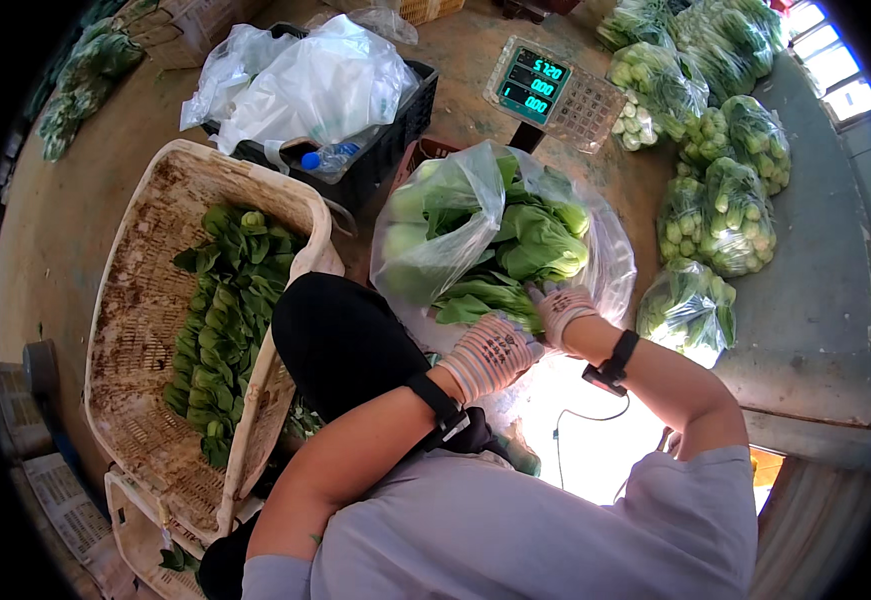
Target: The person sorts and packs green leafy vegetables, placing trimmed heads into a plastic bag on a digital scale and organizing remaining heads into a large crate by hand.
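A clear plastic bag stands wide at its mouth in front of me, filled with heads of bok choy. My right hand, in a striped knit glove, has its fingers on the stem end of a bok choy at the bag's near side. Close by, my left hand wears a matching glove and touches the same greens; its grip is partly hidden. Behind the bag rises the lit display of a digital scale, whose platform is mostly covered.
On my left, a stained plastic basket holds rows of bok choy. A black crate carries white plastic bags and a bottle. Several filled bags line the right side beside a grey surface. A cable hangs below.
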`<action>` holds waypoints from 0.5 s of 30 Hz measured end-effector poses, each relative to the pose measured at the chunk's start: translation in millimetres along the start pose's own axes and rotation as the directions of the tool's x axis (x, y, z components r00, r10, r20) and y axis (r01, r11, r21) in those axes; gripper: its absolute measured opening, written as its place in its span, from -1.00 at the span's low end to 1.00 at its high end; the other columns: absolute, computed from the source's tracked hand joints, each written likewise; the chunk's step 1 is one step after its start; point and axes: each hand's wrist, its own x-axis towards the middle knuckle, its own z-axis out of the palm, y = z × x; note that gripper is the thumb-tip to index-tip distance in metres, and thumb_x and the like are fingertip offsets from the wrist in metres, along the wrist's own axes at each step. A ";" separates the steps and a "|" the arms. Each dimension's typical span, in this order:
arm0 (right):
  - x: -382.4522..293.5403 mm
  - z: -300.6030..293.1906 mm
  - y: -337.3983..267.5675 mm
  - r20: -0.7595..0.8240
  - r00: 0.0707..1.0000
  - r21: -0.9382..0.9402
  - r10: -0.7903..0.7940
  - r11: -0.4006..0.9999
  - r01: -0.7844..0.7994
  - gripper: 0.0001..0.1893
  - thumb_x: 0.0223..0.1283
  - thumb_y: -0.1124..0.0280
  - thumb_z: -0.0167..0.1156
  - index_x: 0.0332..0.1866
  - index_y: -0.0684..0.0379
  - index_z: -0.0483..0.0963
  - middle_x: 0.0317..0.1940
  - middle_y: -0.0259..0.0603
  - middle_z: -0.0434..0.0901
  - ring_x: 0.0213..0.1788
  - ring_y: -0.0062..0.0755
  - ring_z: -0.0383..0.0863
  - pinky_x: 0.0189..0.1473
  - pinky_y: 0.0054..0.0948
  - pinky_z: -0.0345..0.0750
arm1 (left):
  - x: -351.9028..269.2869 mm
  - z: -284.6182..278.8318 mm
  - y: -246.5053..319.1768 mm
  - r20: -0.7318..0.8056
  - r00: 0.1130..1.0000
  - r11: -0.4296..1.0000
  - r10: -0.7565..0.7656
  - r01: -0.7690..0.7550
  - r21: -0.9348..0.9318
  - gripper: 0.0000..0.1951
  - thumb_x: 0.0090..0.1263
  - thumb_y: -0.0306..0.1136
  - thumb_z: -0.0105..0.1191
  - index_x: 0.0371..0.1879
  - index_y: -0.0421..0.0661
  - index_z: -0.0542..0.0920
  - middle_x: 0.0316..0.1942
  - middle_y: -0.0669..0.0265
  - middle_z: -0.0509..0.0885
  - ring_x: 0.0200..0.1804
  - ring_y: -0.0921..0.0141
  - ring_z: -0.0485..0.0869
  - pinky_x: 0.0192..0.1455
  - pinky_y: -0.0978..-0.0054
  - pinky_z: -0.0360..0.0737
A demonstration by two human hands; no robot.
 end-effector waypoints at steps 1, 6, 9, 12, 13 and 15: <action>-4.4 -1.8 5.8 0.059 0.998 -0.037 0.013 0.999 -0.011 -0.33 0.22 0.03 0.17 0.40 0.07 0.27 0.17 -0.08 0.53 0.15 -0.17 0.58 0.04 -0.17 0.54 | -0.9 1.3 0.1 -0.007 1.000 1.000 0.002 -0.002 0.010 -0.88 0.26 -0.29 0.12 -0.26 0.06 0.58 -0.52 0.19 0.61 -0.44 0.11 0.61 -0.45 0.11 0.45; 8.5 13.5 3.6 0.079 0.996 0.248 -0.038 0.969 0.017 -0.66 0.34 0.24 0.09 0.10 0.20 0.44 -0.29 -0.03 0.70 -0.26 -0.07 0.71 -0.28 -0.24 0.62 | 0.4 13.0 1.2 0.088 0.996 1.000 -0.003 0.001 0.023 -0.88 0.24 -0.29 0.12 -0.27 0.05 0.58 -0.53 0.19 0.61 -0.43 0.11 0.62 -0.44 0.12 0.45; 20.4 24.8 -9.9 -0.020 1.000 0.123 0.004 0.992 -0.001 -0.65 0.33 0.25 0.09 0.11 0.21 0.43 -0.28 -0.04 0.70 -0.22 -0.07 0.72 -0.27 -0.21 0.63 | 5.9 12.3 -0.2 0.084 0.996 0.999 0.035 -0.033 -0.030 -0.90 0.20 -0.31 0.15 -0.32 0.05 0.59 -0.55 0.22 0.61 -0.45 0.13 0.61 -0.43 0.14 0.46; 14.1 16.8 -8.5 0.049 0.999 0.131 0.011 0.991 -0.017 -0.56 0.25 0.18 0.17 0.15 0.18 0.42 -0.18 0.00 0.70 -0.12 -0.07 0.72 -0.17 -0.16 0.64 | 9.5 3.2 -0.9 0.019 1.000 0.996 -0.024 0.025 -0.085 -0.92 0.19 -0.34 0.17 -0.35 0.05 0.61 -0.55 0.24 0.62 -0.43 0.15 0.64 -0.35 0.17 0.53; 6.5 10.4 -5.2 0.047 0.998 0.138 0.040 0.989 -0.046 -0.53 0.22 0.16 0.20 0.17 0.17 0.42 -0.16 0.01 0.70 -0.10 -0.08 0.72 -0.14 -0.14 0.64 | 8.4 -2.0 -1.4 0.078 0.994 0.991 -0.074 0.083 -0.109 -0.92 0.19 -0.35 0.17 -0.35 0.05 0.62 -0.54 0.24 0.63 -0.42 0.15 0.65 -0.34 0.18 0.54; -13.7 -6.1 9.8 0.046 0.999 0.216 -0.012 0.976 0.002 -0.44 0.15 0.04 0.29 0.18 0.16 0.45 -0.15 0.00 0.71 -0.07 -0.09 0.71 -0.10 -0.13 0.62 | 1.7 -15.5 -0.2 0.109 0.979 0.962 -0.172 0.191 -0.194 -0.86 0.28 -0.30 0.14 -0.23 0.01 0.65 -0.47 0.18 0.67 -0.36 0.10 0.66 -0.27 0.20 0.56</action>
